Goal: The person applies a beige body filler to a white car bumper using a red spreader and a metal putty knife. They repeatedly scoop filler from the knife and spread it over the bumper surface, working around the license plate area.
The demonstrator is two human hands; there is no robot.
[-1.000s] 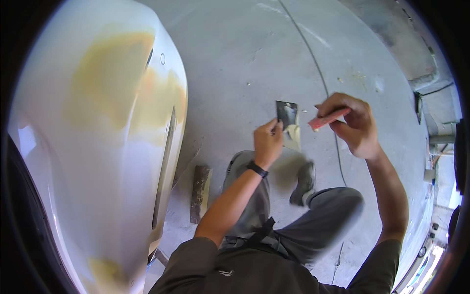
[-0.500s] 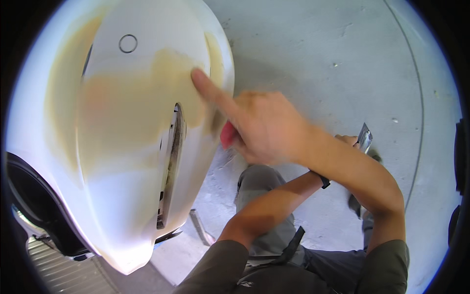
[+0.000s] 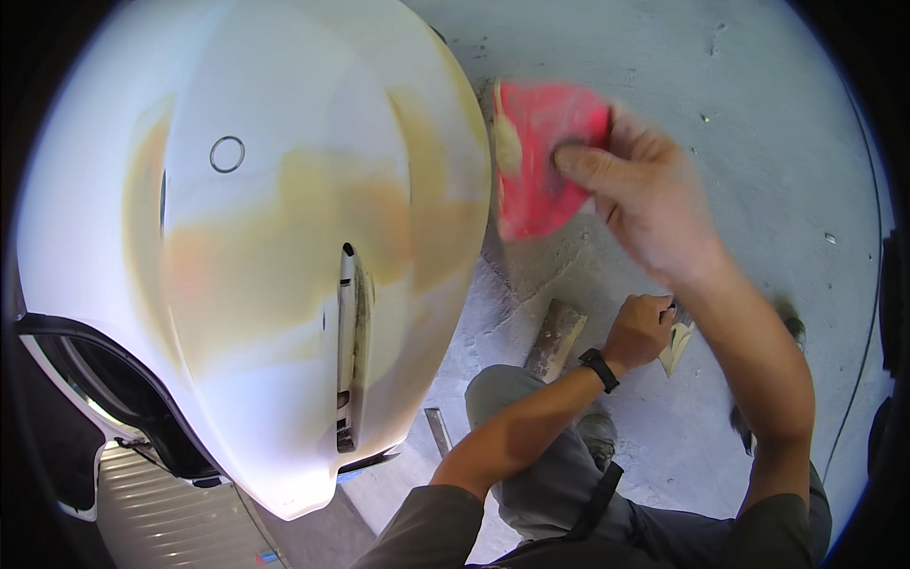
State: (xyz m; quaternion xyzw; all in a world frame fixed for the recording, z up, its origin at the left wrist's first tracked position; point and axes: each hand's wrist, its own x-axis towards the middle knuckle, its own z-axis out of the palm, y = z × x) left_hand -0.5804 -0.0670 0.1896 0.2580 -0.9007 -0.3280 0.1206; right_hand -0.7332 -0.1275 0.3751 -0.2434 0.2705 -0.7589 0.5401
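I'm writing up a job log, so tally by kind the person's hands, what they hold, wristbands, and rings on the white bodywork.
Hands: 2, the left hand and right hand
Red spreader: 1, in the right hand
Cream-smeared plate: 1, in the left hand, partly hidden
Black wristband: 1
Ring on the white bodywork: 1
Total: 6

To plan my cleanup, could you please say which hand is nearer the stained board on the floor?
Left. The left hand appears just right of the stained board; the right hand, holding the red spreader, is farther up and right.
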